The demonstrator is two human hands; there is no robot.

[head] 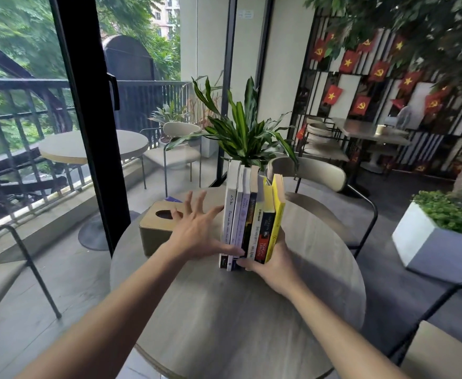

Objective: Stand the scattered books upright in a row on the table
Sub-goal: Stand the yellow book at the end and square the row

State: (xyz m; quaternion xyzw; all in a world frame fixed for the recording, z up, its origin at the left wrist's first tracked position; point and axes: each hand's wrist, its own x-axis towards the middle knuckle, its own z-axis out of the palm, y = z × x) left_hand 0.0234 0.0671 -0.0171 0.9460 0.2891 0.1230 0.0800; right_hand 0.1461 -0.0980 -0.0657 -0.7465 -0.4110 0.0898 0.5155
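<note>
My right hand is wrapping round the near bottom corner of the books, so its fingers are mostly hidden behind the yellow book and only the thumb is showing across the spine feet. My left hand is pressing flat against the white book at the left end, fingers spread wide apart, thumb lying along the bottom of the spines. Both hands are squeezing the row between them rather than gripping any single volume.

The books are standing upright, spines toward me, six as far as I can count, in the middle of the round counter. Their lowest edges are hiding under my thumbs, and the small lettering on the spines is too blurred to read. They are thin paperbacks: white, pale lilac, dark, white, black-and-red, yellow.

The counter is showing a pale grey wood grain. Left of the row a wooden tissue box with rounded corners and an oval slot is sitting; I cannot tell what is inside it. Behind the books a leafy plant is rising, its pot almost wholly hidden by them.
</note>
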